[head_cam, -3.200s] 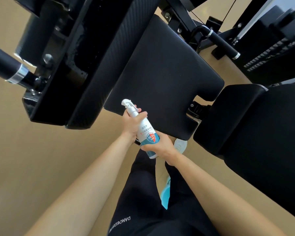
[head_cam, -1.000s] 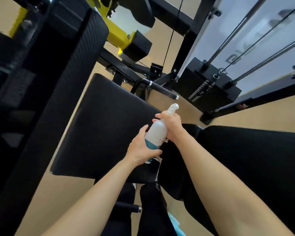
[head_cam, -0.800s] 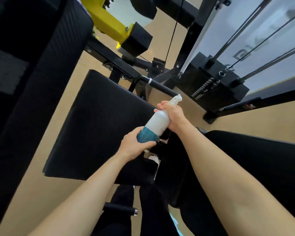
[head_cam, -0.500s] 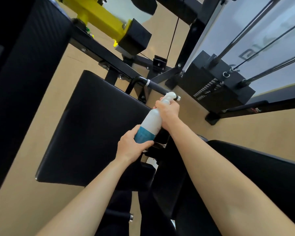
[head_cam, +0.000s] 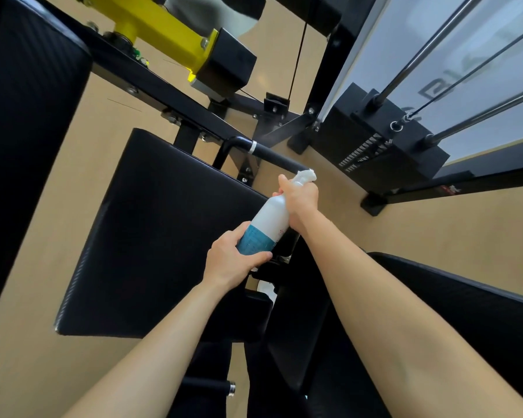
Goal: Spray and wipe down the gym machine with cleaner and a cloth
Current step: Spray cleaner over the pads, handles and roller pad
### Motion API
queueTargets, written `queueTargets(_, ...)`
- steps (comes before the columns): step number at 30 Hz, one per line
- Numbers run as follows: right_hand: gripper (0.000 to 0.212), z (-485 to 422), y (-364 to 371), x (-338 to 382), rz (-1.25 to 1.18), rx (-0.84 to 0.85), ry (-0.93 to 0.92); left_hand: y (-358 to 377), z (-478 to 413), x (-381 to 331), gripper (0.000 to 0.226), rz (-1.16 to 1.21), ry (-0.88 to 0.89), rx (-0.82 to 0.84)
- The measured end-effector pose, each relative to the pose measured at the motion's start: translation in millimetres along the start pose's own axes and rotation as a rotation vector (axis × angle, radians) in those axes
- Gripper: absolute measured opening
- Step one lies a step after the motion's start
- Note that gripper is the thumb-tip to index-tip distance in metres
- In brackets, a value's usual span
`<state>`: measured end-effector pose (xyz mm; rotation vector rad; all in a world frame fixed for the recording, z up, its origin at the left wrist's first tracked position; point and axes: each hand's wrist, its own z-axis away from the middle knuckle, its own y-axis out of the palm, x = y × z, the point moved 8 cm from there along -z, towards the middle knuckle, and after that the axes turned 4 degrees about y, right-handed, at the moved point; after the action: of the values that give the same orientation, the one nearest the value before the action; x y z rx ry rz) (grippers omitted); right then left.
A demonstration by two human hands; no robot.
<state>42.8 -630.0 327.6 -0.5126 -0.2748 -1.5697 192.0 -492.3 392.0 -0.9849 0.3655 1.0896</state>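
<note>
Both hands hold a white spray bottle [head_cam: 269,220] with a blue label. My left hand [head_cam: 231,260] wraps its blue lower end. My right hand [head_cam: 299,197] grips the neck, fingers on the white trigger head [head_cam: 305,175]. The nozzle points up and left at the machine's black side handle [head_cam: 269,153], and a faint mist streak hangs just beyond it. The bottle sits over the right edge of the black seat pad [head_cam: 154,236]. No cloth is in view.
A second black pad [head_cam: 465,312] lies at the right under my right forearm. A tall black pad [head_cam: 21,116] stands at the left. A yellow bracket [head_cam: 163,28] and black frame bars cross the top. The weight stack [head_cam: 384,152] with guide rods stands at the upper right on a tan floor.
The bottle has turned from pointing left, with my left hand on top, to pointing up and right. My right hand has taken the trigger end, my left the base. A mist streak now shows.
</note>
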Motion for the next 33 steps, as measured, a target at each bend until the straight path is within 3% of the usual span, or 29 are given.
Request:
queueTargets(5,0.034,1,-21,-2,-0.058,-0.015,0.005,8,0,-9,0.068,-0.035,0.028,0.037)
queueTargets(10,0.02,4,-23,-4,-0.042,-0.052,0.006,9,4,-5,0.07,-0.037,0.04,0.047)
queueTargets(15,0.036,19,-6,-3,0.018,0.016,-0.054,3,17,8,0.067,0.056,0.025,0.034)
queueTargets(21,0.034,53,0,-24,0.043,0.015,-0.057,-11,53,18,0.064,0.113,0.011,0.068)
queueTargets(26,0.018,94,-2,-61,-0.076,0.096,-0.005,-27,108,31,0.061,0.207,-0.074,0.116)
queueTargets(33,0.042,155,11,-154,-0.09,0.214,0.114,-26,208,93,0.045,0.496,-0.279,0.199)
